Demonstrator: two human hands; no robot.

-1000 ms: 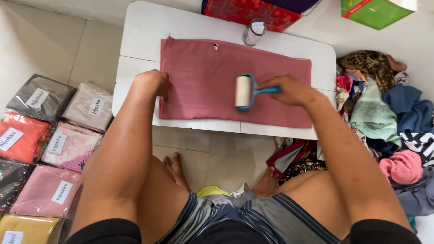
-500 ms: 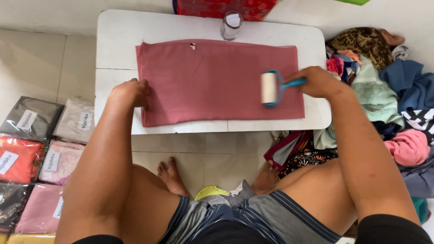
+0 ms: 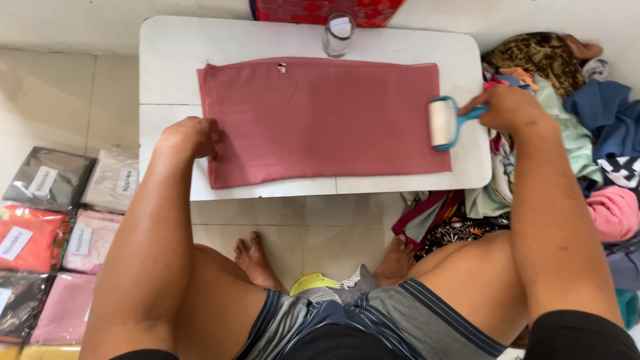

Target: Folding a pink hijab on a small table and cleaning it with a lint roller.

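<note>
The left hand (image 3: 192, 135) presses flat on the pink cloth (image 3: 320, 120) spread over the white table (image 3: 167, 60); the right hand (image 3: 508, 107) grips the lint roller (image 3: 443, 123) at its right edge. Best to hold the fabric taut and roll evenly.

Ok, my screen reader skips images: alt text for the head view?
A person's right hand holds a lint roller at the right edge of a pink cloth on a white table; the left hand presses the cloth's left edge.

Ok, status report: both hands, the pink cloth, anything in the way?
Left hand pins pink cloth at its left edge. Right hand grips lint roller at cloth's right edge. Glass stands beyond the cloth, clear.
</note>
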